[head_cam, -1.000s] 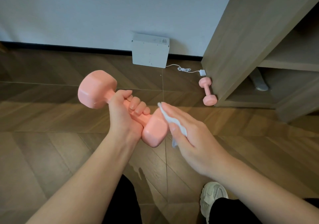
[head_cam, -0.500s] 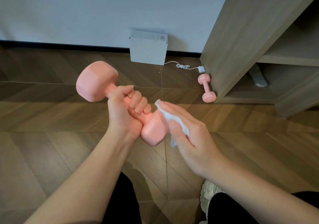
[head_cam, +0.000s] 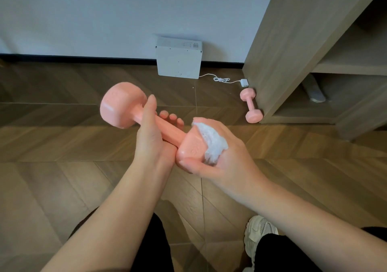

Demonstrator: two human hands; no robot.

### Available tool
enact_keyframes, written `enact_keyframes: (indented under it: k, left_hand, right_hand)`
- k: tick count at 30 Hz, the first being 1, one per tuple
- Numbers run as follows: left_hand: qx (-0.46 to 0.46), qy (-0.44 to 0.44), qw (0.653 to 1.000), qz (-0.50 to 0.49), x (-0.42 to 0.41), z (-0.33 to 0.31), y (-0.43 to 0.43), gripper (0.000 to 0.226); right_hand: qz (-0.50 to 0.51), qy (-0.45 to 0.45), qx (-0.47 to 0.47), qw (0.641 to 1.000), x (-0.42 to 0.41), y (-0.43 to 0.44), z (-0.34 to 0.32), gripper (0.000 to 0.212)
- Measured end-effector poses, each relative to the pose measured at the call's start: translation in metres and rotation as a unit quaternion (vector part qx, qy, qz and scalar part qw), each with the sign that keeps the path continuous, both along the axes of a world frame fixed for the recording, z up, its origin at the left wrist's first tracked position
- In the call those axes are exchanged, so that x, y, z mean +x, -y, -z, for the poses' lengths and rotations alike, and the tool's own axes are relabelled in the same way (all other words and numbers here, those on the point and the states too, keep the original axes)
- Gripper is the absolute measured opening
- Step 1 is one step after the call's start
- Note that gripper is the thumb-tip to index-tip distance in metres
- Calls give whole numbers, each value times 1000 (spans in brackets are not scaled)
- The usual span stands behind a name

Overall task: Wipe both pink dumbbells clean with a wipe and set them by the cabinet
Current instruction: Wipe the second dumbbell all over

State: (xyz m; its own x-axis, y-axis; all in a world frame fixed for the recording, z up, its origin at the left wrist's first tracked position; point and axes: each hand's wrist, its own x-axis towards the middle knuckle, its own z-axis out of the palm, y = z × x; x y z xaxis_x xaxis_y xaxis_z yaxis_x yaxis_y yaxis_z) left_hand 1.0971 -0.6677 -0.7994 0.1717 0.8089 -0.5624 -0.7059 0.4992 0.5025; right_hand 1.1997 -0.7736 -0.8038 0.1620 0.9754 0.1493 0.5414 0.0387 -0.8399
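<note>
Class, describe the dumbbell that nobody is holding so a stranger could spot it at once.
Find the wooden cabinet on the right. On the floor beside its base lies a pink dumbbell. Unlike the other dumbbell, no hand holds it.

Two pink dumbbells: the held dumbbell [head_cam: 123, 105] at centre, the floor dumbbell [head_cam: 251, 106] at two o'clock. One wipe [head_cam: 211, 141]. Two hands, left hand [head_cam: 149, 137] and right hand [head_cam: 230, 158]. One white box [head_cam: 179, 62] at twelve, one cable [head_cam: 222, 80], one cabinet [head_cam: 293, 41], one shoe [head_cam: 259, 232] at five.
</note>
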Motion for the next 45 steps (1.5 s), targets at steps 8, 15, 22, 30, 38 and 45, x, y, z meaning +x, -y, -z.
enact_keyframes:
  k: [8,15,22,30,38,45]
  left_hand:
    - [-116,5,993,3,-5,4,-1,36]
    - [-141,17,990,17,-7,0,-2,36]
    - [-135,36,989,37,-7,5,2,38]
    - [-104,52,992,38,0,9,0,36]
    - [-2,48,999,17,-3,8,-5,30]
    - [0,39,999,10,-4,7,-6,29]
  right_hand:
    - [-53,171,56,982,7,6,-7,74]
    - [-109,270,93,952,20,15,-24,49]
    - [-177,146,39,973,33,20,-33,52]
    - [-118,123,38,985,15,15,-10,38]
    - [-111,156,80,978,13,17,-5,38]
    - [57,-51,9,997,14,7,-16,32]
